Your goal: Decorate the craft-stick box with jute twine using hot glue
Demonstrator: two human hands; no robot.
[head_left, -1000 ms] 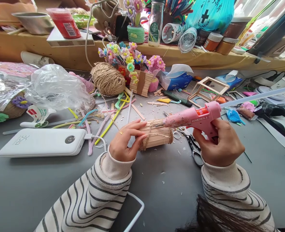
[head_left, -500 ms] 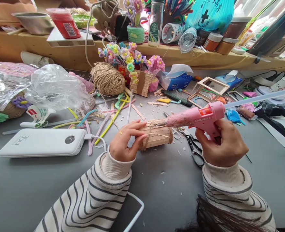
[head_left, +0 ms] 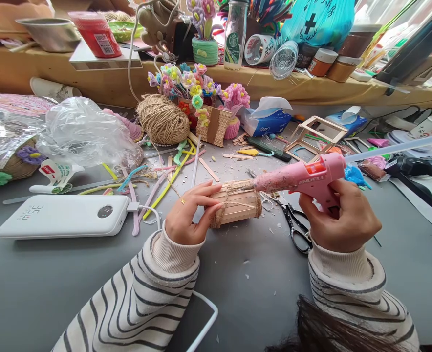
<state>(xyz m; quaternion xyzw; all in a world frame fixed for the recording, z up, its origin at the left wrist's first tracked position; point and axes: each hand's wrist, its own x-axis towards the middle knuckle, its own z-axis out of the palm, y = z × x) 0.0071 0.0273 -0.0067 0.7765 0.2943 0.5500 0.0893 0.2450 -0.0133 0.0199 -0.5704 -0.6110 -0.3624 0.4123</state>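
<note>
My left hand (head_left: 191, 215) is closed on the left end of a small barrel of wooden craft sticks (head_left: 240, 208), which lies on its side on the grey table. Twine (head_left: 259, 203) is wrapped around both its ends, and a strand crosses the sticks. In my right hand (head_left: 342, 215) is a pink hot glue gun (head_left: 311, 180), gripped by its handle. A long translucent glue stick (head_left: 395, 147) sticks out of its back. The nozzle points left at the top of the barrel, close to the twine; whether it touches, I cannot tell.
Black-handled scissors (head_left: 295, 229) lie by my right hand. A white power bank (head_left: 64, 216) with a cable stands left. Behind are a twine ball (head_left: 162, 119), pipe cleaners (head_left: 172, 181), a stick frame (head_left: 315, 137) and a blue tissue pack (head_left: 266, 119). A crowded shelf (head_left: 201, 78) runs along the back.
My right hand and the glue gun have shifted slightly to the right, the nozzle sliding along the top of the barrel. My left hand and the barrel stay nearly still.
</note>
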